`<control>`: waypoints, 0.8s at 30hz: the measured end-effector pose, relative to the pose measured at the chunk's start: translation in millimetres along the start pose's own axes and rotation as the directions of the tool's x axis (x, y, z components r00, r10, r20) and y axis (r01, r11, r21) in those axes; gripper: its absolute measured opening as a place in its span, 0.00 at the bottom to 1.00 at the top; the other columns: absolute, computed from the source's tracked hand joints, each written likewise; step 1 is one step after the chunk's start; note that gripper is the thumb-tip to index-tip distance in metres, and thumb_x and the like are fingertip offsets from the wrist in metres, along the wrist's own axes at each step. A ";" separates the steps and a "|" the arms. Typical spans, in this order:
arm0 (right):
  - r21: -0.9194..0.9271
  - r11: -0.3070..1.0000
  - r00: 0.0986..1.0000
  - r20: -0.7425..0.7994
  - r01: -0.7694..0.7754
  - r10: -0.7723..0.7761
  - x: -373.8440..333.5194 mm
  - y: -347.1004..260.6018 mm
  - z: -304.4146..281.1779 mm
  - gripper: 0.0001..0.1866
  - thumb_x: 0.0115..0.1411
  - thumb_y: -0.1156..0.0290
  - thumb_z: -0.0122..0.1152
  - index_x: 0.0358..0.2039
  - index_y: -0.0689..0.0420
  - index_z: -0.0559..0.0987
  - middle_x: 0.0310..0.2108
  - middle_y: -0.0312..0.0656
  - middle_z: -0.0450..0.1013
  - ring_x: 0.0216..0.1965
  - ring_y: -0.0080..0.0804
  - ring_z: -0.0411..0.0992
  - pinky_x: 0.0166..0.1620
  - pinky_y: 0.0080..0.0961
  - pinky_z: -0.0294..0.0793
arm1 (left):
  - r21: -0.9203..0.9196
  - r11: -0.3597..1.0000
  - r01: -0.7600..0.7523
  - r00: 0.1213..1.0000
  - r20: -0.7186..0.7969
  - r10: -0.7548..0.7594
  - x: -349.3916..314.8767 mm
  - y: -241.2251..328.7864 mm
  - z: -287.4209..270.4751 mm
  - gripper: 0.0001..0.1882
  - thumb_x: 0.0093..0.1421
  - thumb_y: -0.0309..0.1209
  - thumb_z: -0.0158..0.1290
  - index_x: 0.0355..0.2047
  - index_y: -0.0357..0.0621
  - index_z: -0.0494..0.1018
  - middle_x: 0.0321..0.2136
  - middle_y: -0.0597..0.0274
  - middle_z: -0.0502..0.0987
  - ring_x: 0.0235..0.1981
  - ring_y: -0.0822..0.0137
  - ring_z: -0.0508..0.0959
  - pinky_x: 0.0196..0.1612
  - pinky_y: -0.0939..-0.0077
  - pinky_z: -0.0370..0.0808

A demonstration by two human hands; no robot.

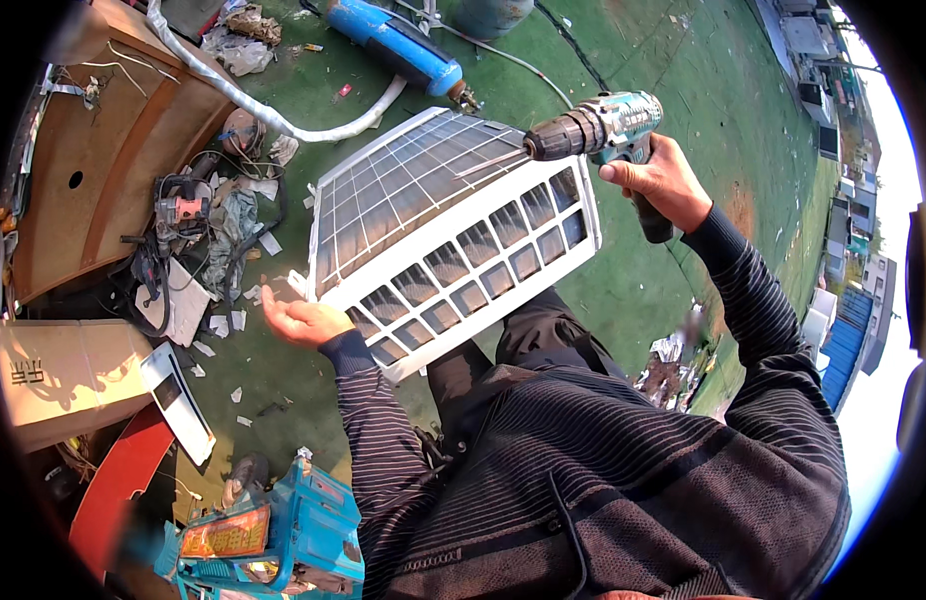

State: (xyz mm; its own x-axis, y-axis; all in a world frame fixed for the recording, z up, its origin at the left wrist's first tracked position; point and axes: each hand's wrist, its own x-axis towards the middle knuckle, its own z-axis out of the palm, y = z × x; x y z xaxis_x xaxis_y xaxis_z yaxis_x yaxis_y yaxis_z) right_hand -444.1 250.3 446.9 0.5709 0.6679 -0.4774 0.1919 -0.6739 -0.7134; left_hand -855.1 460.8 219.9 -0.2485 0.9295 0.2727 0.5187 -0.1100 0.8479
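Note:
A cordless drill (pixel 608 125), teal and black, is gripped in my right hand (pixel 665 185). Its long thin bit points left, over the upper right part of a white air conditioner unit (pixel 448 235). White grid bars cross the unit's dark mesh, and two rows of rectangular openings run along its near side. The unit sits tilted in front of my legs. At its lower left corner is my left hand (pixel 305 318), fingers stretched outward, its inner side close against the casing; whether it bears any weight cannot be made out.
A blue gas cylinder (pixel 398 45) lies beyond the unit, near a pale wrapped hose (pixel 273 120). Left are a brown wooden panel (pixel 113 190), tangled tools, a cardboard box (pixel 73 375) and a teal toolbox (pixel 308 530). Scraps litter the green floor (pixel 723 90).

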 end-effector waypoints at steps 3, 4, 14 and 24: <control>0.216 0.948 0.972 0.029 -0.233 0.233 -52.1 58.5 -6.9 0.31 0.53 0.42 0.78 0.33 0.58 0.75 0.23 0.36 0.75 0.22 0.22 0.74 0.28 0.22 0.74 | -0.327 0.850 0.413 0.895 -0.028 -0.446 -10.0 38.7 -27.7 0.20 0.70 0.27 0.42 0.58 0.33 0.72 0.60 0.51 0.74 0.42 0.65 0.73 0.49 0.67 0.76; 0.298 0.910 0.957 0.057 -0.288 0.285 -67.2 76.3 -5.7 0.30 0.54 0.43 0.77 0.32 0.57 0.75 0.23 0.37 0.75 0.22 0.24 0.74 0.28 0.23 0.75 | -0.361 0.837 0.410 0.895 -0.016 -0.446 -13.9 57.2 -36.7 0.20 0.70 0.29 0.43 0.60 0.36 0.70 0.51 0.57 0.77 0.38 0.70 0.71 0.47 0.70 0.77; 0.473 0.768 0.899 0.301 -0.431 0.319 -85.6 171.6 -12.4 0.24 0.54 0.59 0.81 0.40 0.61 0.78 0.28 0.35 0.77 0.26 0.20 0.73 0.30 0.22 0.74 | -0.220 0.485 0.846 0.504 0.624 -0.597 -108.8 145.2 -11.2 0.15 0.66 0.23 0.47 0.52 0.35 0.74 0.25 0.70 0.69 0.24 0.76 0.70 0.31 0.74 0.76; 0.674 0.728 0.992 0.100 -0.122 0.074 31.9 180.8 6.4 0.31 0.52 0.60 0.81 0.53 0.58 0.80 0.46 0.34 0.79 0.44 0.23 0.75 0.52 0.25 0.75 | 0.041 0.930 -0.365 0.136 0.991 0.010 -109.5 161.7 211.7 0.13 0.57 0.35 0.67 0.38 0.39 0.84 0.29 0.57 0.81 0.31 0.64 0.79 0.39 0.67 0.77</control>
State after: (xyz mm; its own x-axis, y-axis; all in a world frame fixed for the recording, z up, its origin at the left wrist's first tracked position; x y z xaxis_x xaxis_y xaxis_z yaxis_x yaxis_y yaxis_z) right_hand -396.3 151.7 299.4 0.5009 0.6445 -0.5777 -0.4684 -0.3594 -0.8071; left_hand -570.9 415.8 230.8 0.7818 0.4740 -0.4051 0.6065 -0.4270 0.6707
